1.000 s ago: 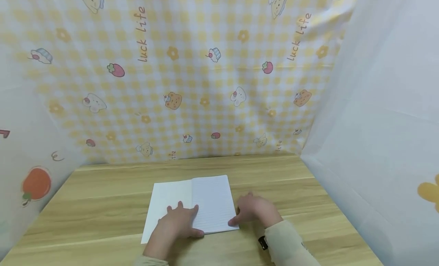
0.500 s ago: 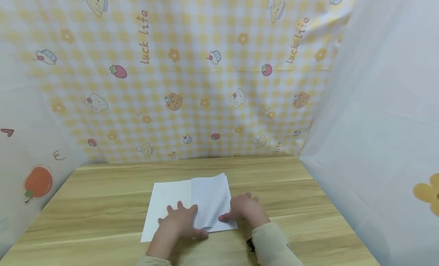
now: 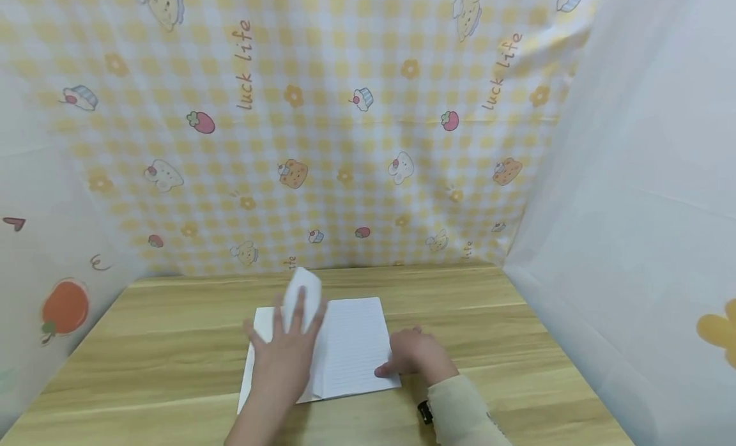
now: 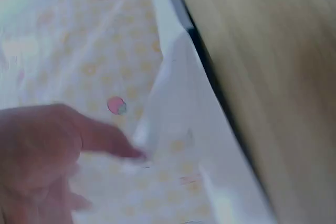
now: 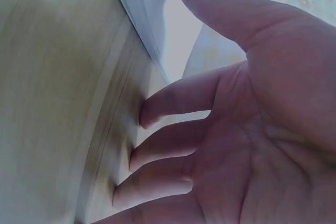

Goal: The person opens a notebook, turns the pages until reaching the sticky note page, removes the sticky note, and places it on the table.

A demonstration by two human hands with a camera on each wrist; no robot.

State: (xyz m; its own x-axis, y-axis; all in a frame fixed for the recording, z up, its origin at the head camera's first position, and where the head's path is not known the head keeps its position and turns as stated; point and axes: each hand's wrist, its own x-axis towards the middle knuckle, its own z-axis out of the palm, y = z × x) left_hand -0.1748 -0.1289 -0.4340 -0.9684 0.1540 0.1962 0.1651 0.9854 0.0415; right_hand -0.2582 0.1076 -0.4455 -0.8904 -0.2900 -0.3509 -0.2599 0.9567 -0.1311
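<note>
An open notebook [image 3: 358, 350] with a lined right-hand page lies on the table. In the head view my left hand [image 3: 284, 363] is over its left half, fingers spread against a raised white page [image 3: 307, 291] that stands up behind the fingertips. The left wrist view is blurred and shows the left thumb apart from the white paper [image 4: 178, 93]. At the notebook's lower right corner my right hand [image 3: 416, 355] rests its thumb on the lined page. Its other fingers [image 5: 178, 140] touch the table beside the notebook's edge, as the right wrist view shows.
The wood-grain table [image 3: 494, 344] extends around the notebook on all sides. A yellow checked cloth [image 3: 345, 139] hangs along its back edge. White cloth walls [image 3: 650, 229] enclose it at left and right. A dark band [image 3: 425, 412] shows below the right sleeve.
A page lifted from the right half has swung over to the left. My left hand has moved up and forward with fingers spread on it. My right thumb slid inward, then slightly back.
</note>
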